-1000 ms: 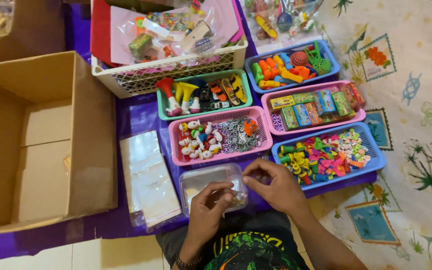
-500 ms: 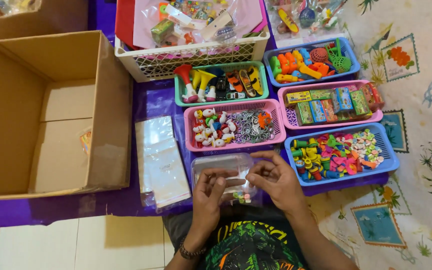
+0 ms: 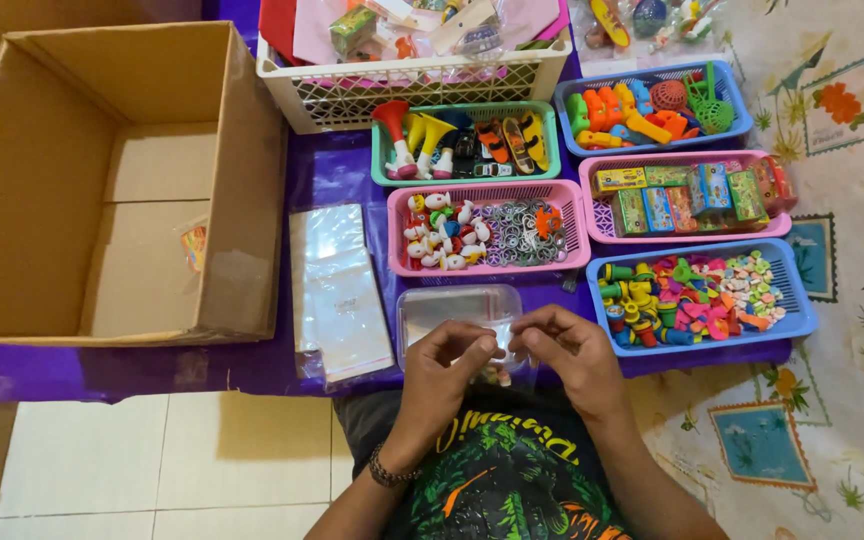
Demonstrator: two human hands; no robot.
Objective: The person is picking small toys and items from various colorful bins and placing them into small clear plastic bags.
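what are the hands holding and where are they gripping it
Both the left hand and right hand pinch a small clear plastic bag at its top edge, one on each side.

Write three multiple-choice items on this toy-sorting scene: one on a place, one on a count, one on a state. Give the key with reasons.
1. Where does the stack of clear plastic bags lie?
A. inside the white basket
B. on the purple cloth between the cardboard box and the pink tray of small toys
C. in the blue tray nearest the person

2. How many blue trays are on the cloth?
A. one
B. two
C. four

3. What is the state of the cardboard box?
A. open, nearly empty
B. taped shut
C. filled to the brim with toys

Key: 1 B, the bags lie flat right of the box, left of the pink tray of small toys. 2 B, one far blue tray and one near blue tray. 3 A, its flaps are open and the bare floor shows, with only one small item against the wall.
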